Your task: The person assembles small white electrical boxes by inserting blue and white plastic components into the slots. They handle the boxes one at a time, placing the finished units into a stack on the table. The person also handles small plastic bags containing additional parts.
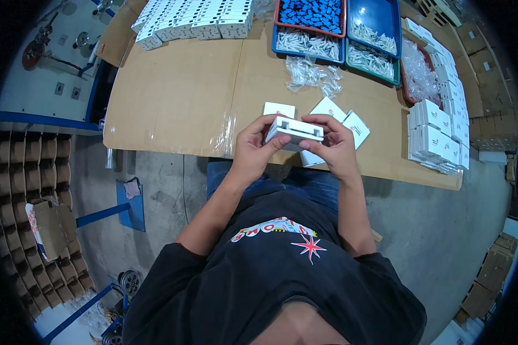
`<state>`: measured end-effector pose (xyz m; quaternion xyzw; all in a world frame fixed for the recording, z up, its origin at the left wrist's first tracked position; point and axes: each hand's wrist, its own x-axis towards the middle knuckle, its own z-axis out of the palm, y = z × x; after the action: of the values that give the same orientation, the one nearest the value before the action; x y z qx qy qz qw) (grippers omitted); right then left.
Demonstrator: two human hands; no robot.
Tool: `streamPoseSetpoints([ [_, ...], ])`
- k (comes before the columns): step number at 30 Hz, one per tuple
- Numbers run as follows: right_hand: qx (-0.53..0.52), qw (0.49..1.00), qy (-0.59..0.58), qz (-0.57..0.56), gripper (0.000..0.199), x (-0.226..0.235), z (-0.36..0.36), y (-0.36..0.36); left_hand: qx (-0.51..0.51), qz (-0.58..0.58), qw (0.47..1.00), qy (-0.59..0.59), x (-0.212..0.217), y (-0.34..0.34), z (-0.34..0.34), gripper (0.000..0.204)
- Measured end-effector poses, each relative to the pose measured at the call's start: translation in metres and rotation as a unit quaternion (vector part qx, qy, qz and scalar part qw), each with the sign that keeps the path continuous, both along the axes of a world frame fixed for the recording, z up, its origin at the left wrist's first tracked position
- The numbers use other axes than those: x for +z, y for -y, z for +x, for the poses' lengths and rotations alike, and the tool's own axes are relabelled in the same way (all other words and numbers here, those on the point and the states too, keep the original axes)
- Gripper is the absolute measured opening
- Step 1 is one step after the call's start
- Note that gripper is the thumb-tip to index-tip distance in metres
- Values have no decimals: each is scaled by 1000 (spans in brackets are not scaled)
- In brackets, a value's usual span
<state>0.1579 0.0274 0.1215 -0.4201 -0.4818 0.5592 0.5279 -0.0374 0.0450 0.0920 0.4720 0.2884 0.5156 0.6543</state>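
Between my two hands, just over the table's near edge, is a small white box with slots or recesses along its upper face. My left hand grips its left end, thumb in front and fingers behind. The right end is pinched by my right hand in the same way. What is inside the box does not show. On the table behind it lie flat white boxes, one at the left and one at the right, with others partly covered by my hands.
Brown cardboard covers the table. Rows of white boxes stand at the far left. Trays at the back hold blue pieces and white plastic parts. Clear bags lie before them. White boxes are stacked at the right.
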Motion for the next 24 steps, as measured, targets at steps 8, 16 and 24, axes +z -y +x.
streamPoseSetpoints([
  [8,3,1000,1,19,38,-2,1,13,12,0,1000,7,6,7,1,36],
  [16,-30,999,20,9,32,-15,-7,14,56,-16,998,3,-6,9,5,32],
  [24,23,947,292,130,82,-17,2,5,-50,-133,978,-154,-14,-16,-13,35],
])
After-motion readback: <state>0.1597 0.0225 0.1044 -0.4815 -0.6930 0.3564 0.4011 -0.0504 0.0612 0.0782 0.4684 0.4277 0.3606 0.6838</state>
